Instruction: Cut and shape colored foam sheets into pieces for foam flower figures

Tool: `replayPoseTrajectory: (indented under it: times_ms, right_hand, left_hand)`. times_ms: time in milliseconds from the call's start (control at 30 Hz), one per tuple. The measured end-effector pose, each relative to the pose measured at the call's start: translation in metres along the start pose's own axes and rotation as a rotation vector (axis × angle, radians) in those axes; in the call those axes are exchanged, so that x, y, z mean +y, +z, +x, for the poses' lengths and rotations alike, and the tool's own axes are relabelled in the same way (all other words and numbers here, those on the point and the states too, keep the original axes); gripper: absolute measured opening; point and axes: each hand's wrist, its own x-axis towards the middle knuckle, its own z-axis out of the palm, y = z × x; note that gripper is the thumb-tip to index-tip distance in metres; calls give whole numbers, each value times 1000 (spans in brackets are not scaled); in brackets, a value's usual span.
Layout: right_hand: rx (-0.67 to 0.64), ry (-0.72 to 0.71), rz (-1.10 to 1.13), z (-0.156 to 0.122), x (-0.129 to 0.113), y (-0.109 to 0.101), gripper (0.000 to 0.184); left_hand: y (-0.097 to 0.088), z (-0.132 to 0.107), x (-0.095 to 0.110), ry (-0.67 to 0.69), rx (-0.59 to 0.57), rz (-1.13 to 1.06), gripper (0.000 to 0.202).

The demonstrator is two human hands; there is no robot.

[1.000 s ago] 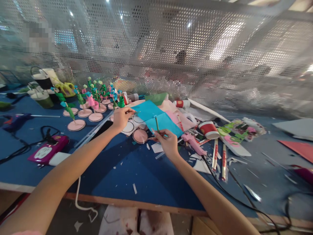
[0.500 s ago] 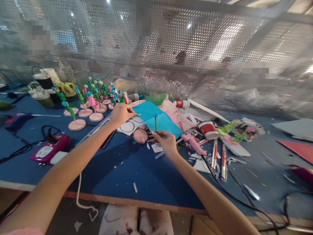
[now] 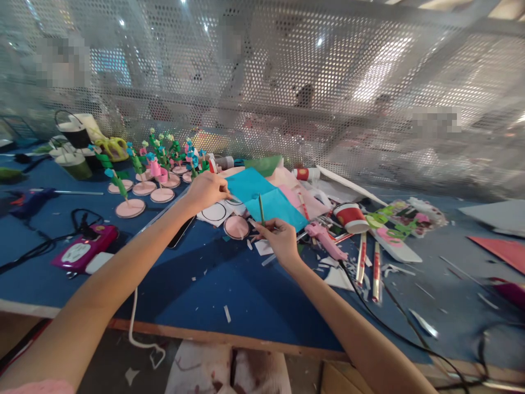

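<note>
My right hand (image 3: 279, 239) is closed around the lower end of a thin green stick (image 3: 261, 207), which points upward in front of a sheet of blue paper (image 3: 250, 186). My left hand (image 3: 208, 191) is pinched shut at the left edge of the blue sheet; whatever lies between its fingertips is too small to make out. Between the hands, a round pink disc (image 3: 237, 227) lies on the table beside white paper with drawn circles (image 3: 214, 212). Behind my left hand stand several small paper flowers (image 3: 121, 186) on round pink bases.
A pink glue gun (image 3: 326, 241) and a red-and-white paper cup (image 3: 350, 217) lie to the right among paper scraps. At left sits a magenta power strip (image 3: 84, 249) with cables. A perforated metal screen (image 3: 262, 98) rises along the back of the blue table (image 3: 197, 301).
The green stick in my right hand has tilted slightly to the left. The small pale tip seen at my left fingertips no longer shows. The view has shifted very little.
</note>
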Motion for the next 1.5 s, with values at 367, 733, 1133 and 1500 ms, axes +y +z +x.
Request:
replayPoseTrajectory:
  times_ms: [367,733,1133,1500]
  right_hand:
    - [13,-123,-37,0,6,-3,39]
    - [12,-290,-224,-3,11,-5,34]
    - [38,-446,-388,-2,14,-8,33]
    - [19,-476,-416,-3,12,-8,33]
  left_hand:
    - [2,-2,13,111,-200,-262,84]
    - [4,-5,34,124,-78,-309,27]
    - [6,-5,37,63,-23,-385,24]
    - [6,-5,37,70,-10,-349,24]
